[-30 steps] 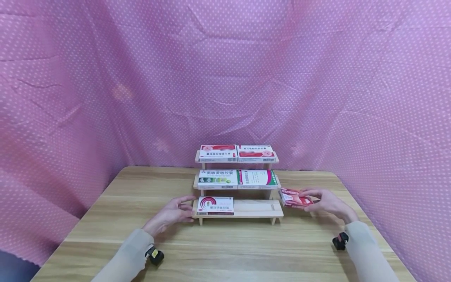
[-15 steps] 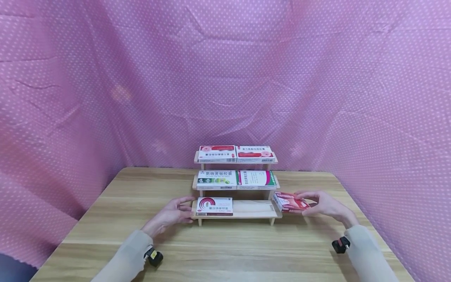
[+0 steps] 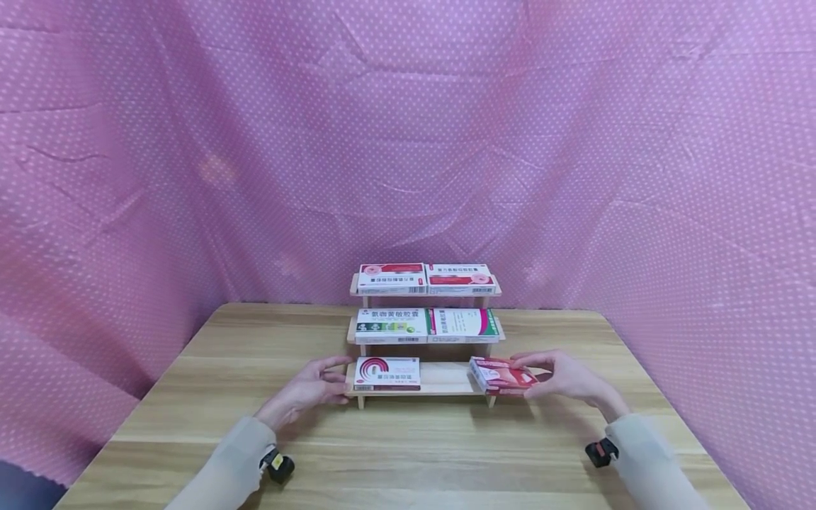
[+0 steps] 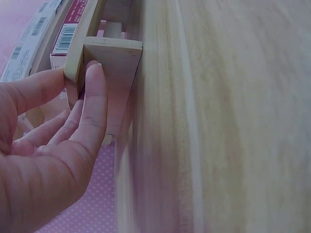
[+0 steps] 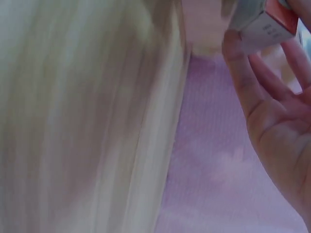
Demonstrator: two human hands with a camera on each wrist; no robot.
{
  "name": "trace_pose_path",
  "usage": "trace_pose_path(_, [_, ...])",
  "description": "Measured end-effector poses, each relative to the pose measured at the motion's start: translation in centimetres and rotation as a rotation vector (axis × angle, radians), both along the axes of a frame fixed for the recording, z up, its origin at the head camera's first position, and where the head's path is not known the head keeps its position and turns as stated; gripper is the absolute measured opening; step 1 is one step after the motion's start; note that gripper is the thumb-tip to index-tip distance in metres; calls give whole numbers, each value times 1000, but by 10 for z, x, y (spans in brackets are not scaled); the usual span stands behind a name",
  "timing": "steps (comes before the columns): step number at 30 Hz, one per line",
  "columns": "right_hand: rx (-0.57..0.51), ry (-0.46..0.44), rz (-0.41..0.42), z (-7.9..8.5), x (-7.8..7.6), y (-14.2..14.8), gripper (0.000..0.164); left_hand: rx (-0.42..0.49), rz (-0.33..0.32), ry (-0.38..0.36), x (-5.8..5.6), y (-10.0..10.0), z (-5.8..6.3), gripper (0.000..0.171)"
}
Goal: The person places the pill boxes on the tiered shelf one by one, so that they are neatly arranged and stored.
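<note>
A three-tier wooden display rack [image 3: 446, 378] holds flat medicine boxes. My left hand [image 3: 316, 385] grips the left end of the lowest board; in the left wrist view the thumb lies on one face of the board [image 4: 74, 58] and the fingers on the other. My right hand [image 3: 567, 379] pinches a red medicine box [image 3: 503, 375] by its right end. That box is tilted and overlaps the right end of the lowest board. On the left half of this tier lies a white medicine box [image 3: 387, 374] with dark red arcs.
Two white-and-green boxes, one at the left [image 3: 391, 326], fill the middle tier. Red-and-white boxes, one at the right [image 3: 460, 280], lie on the top tier. The rack stands on a wooden table [image 3: 408, 453], with a pink dotted cloth [image 3: 408, 142] behind and at both sides.
My right hand has carried the red medicine box leftward, from beside the rack to over the right end of the lowest board. My left hand keeps its grip on the rack.
</note>
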State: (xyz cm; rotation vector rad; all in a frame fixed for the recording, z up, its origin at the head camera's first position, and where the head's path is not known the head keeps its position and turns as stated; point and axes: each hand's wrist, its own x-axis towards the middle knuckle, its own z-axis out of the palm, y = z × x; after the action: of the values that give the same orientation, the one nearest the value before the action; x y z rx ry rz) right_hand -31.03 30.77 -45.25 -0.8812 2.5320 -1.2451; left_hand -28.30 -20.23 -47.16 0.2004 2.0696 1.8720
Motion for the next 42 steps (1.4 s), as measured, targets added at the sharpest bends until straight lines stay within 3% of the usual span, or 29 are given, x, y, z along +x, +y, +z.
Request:
trace_pose_path(9, [-75, -15, -81, -1, 6, -45, 53, 13, -21, 9, 1, -2, -1, 72])
trace_pose_path(21, [1, 8, -296, -6, 12, -74, 58, 11, -10, 4, 0, -1, 0, 73])
trace_pose_path(28, [22, 47, -310, -9, 15, -83, 54, 7, -21, 5, 0, -1, 0, 74])
trace_pose_path(36, [-53, 2, -303, -13, 16, -91, 55, 13, -33, 18, 2, 0, -1, 73])
trace_pose_path(42, [-43, 29, -310, -12, 17, -95, 57, 24, -25, 19, 2, 0, -1, 73])
